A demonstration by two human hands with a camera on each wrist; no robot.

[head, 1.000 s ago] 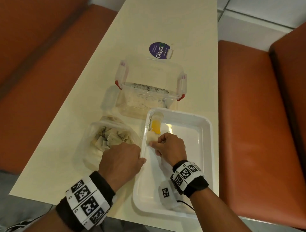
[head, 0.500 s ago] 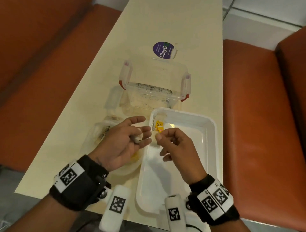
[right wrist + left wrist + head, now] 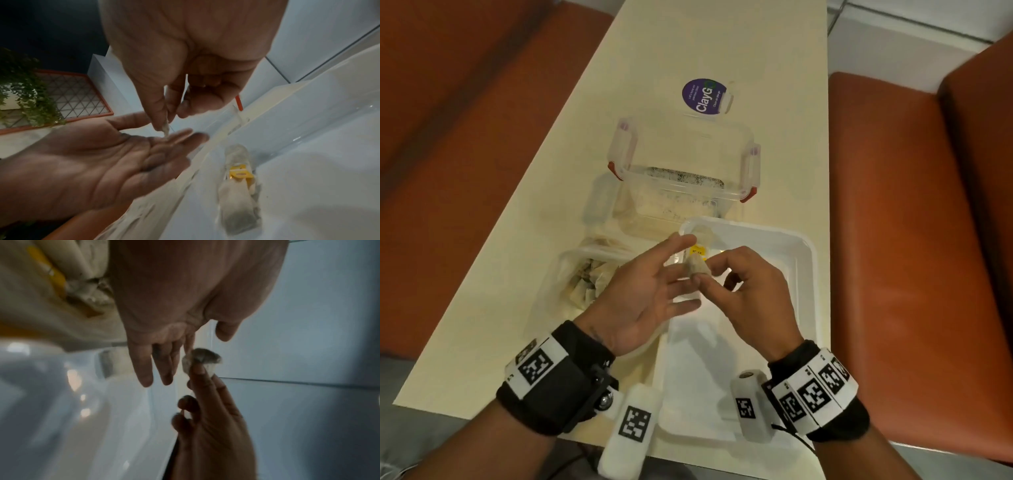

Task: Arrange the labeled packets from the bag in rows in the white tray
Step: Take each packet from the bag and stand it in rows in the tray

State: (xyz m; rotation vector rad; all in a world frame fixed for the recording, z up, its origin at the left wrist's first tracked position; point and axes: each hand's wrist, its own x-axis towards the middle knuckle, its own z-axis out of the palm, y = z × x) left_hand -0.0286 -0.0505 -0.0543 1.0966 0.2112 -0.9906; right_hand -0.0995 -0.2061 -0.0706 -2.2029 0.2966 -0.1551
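- pale paper tea bag (image 3: 695, 267), pinched in the fingertips of the right hand (image 3: 743, 294), held just above the upper-left corner of the white tray (image 3: 810, 260).
- left hand (image 3: 640, 291) lies palm up with fingers straight, gripping nothing, its fingertips just beside the bag.
- the bag sits between the two hands at mid-frame, the right hand the one carrying it; in the head view its long axis looks to run up and down the frame, though blur makes that uncertain.
- one packet with a yellow label (image 3: 698, 251) already lies in the tray's upper-left corner, just beyond the held one; the open slot for the row is, i'd judge, to its right in the frame.
- clear bag of tea bags (image 3: 585, 281) sits left of the tray, a clip-lid plastic box (image 3: 685, 164) above it.
- half a second ago the left hand held the bag and the right was reaching; now it has passed over and the left has opened.
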